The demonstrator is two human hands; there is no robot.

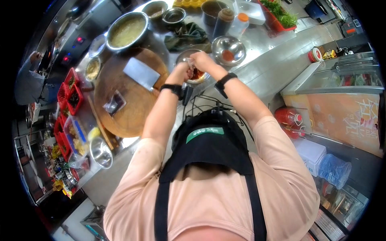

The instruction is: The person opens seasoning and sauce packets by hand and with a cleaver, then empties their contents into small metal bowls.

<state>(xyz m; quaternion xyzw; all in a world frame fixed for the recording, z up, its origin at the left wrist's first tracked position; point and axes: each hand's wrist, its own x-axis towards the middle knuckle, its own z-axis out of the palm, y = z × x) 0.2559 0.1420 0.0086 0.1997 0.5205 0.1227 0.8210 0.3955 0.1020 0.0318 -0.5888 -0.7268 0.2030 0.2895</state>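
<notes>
My left hand (pixel 185 71) and my right hand (pixel 202 62) meet above a metal bowl (pixel 181 55) holding dark red sauce or seasoning (pixel 197 74). Fingers of both are closed around a small piece of clear plastic (pixel 189 61), apparently a packet; its contents are hard to make out. To the right stands a second metal bowl (pixel 237 45) with a little reddish powder (pixel 228 55). Left of my hands, a cleaver (pixel 140 73) lies flat on the round wooden chopping board (pixel 132 106), near a small plastic packet with dark contents (pixel 115 103).
Beyond my hands are a dark cloth (pixel 189 38), a big pot of pale liquid (pixel 128 32), an orange-capped bottle (pixel 240 25) and a red crate of greens (pixel 280 16). Red baskets (pixel 73 96) and an empty metal bowl (pixel 100 152) line the left. Another person (pixel 30 82) stands far left.
</notes>
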